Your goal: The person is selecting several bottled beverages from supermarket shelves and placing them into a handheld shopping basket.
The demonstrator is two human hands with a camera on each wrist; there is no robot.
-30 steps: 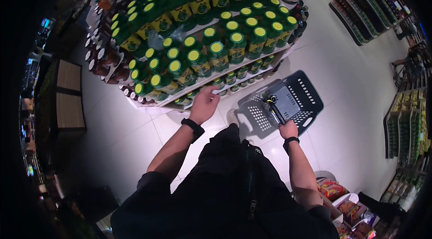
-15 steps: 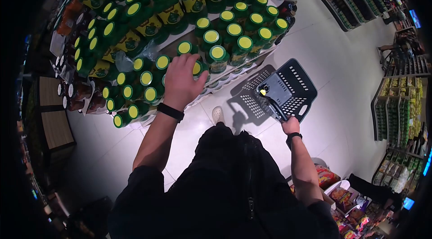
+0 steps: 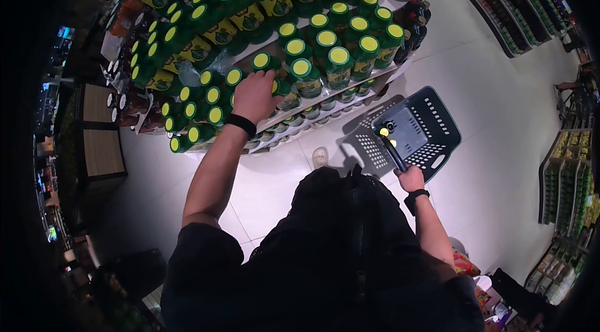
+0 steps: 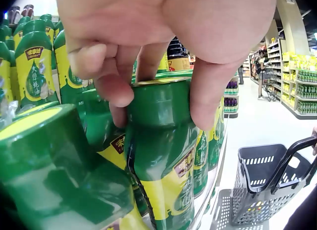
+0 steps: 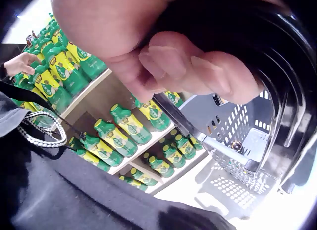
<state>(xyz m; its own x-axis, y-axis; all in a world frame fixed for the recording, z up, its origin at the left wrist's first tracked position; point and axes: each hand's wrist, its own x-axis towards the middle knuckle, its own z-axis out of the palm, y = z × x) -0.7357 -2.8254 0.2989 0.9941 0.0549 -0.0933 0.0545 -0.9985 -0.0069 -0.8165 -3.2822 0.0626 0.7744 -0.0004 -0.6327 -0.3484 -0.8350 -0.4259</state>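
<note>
My left hand [image 3: 255, 98] reaches over the front row of green bottles with yellow-topped caps. In the left wrist view its thumb and fingers pinch the green cap of one bottle [image 4: 161, 151], which stands upright on the shelf among others. Another capped bottle [image 4: 54, 165] stands close beside it. My right hand [image 3: 411, 179] grips the black handle [image 3: 396, 156] of a dark grey shopping basket [image 3: 445, 123]. Something with a yellow top lies inside the basket; the right wrist view shows the curled fingers [image 5: 213, 76] round the handle.
More bottles stand on the upper and lower tiers of the display [image 3: 294, 121]. Wooden-topped crates [image 3: 100, 104] are at the left, other shelves [image 3: 565, 176] at the right, and packaged goods at the lower right. A person [image 4: 261, 74] with a cart is in the distance.
My left hand moved from in front of the shelf up to the bottles and now pinches a cap. My right hand has kept its grip on the basket handle.
</note>
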